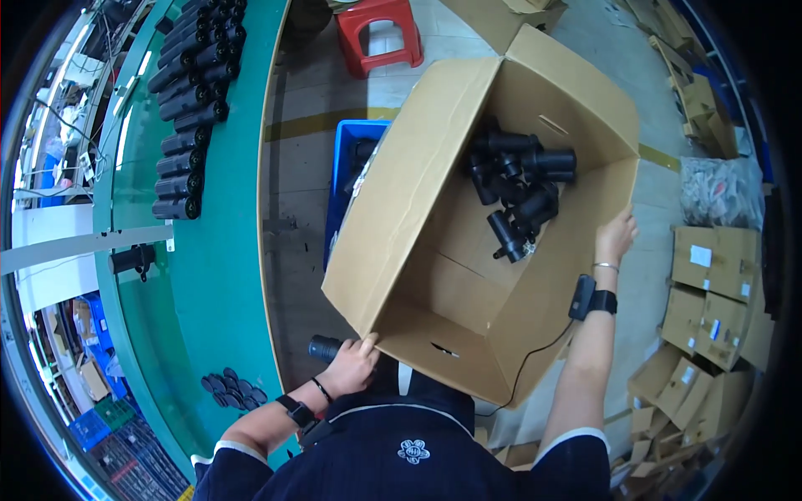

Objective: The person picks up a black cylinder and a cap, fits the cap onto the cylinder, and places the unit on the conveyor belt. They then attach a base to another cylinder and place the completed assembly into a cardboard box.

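Note:
A large open cardboard box (418,192) is tilted in front of me, its inside facing me. Several black cylindrical plastic parts (535,209) lie jumbled at its far end. My left hand (352,367) pinches the box's near left corner. On the right side, my right hand (616,236) has its fingers wrapped over the box's rim. Another black cylinder (324,347) shows just left of my left hand; whether that hand touches it I cannot tell. A dark cable runs from the device on my right wrist across the box's near side.
On the left, a green workbench (225,275) bears rows of black cylinders (196,96) and a pile of black discs (234,390). A blue bin (337,184) stands partly behind the box. A red stool (380,37) is beyond it. Cardboard boxes (710,309) are stacked at right.

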### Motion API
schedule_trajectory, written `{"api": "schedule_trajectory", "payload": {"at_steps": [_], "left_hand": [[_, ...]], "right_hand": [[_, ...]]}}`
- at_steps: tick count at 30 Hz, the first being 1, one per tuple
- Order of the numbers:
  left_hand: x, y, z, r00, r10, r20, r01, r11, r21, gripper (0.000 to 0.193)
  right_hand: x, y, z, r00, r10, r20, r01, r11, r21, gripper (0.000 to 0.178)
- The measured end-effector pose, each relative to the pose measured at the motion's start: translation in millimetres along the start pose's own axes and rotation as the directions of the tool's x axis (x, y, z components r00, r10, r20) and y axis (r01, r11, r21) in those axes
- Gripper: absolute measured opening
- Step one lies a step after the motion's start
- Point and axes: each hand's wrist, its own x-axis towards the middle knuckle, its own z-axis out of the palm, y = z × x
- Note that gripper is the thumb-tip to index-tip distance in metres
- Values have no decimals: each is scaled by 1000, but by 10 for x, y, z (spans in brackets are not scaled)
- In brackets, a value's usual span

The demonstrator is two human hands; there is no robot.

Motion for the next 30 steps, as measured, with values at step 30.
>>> {"api": "schedule_trajectory", "payload": {"at_steps": [30], "left_hand": [[110,52,-257,978,-201,45,178,714,-677,60]], "right_hand": [[-212,-1719,1172,335,-431,838,418,865,277,53]]}}
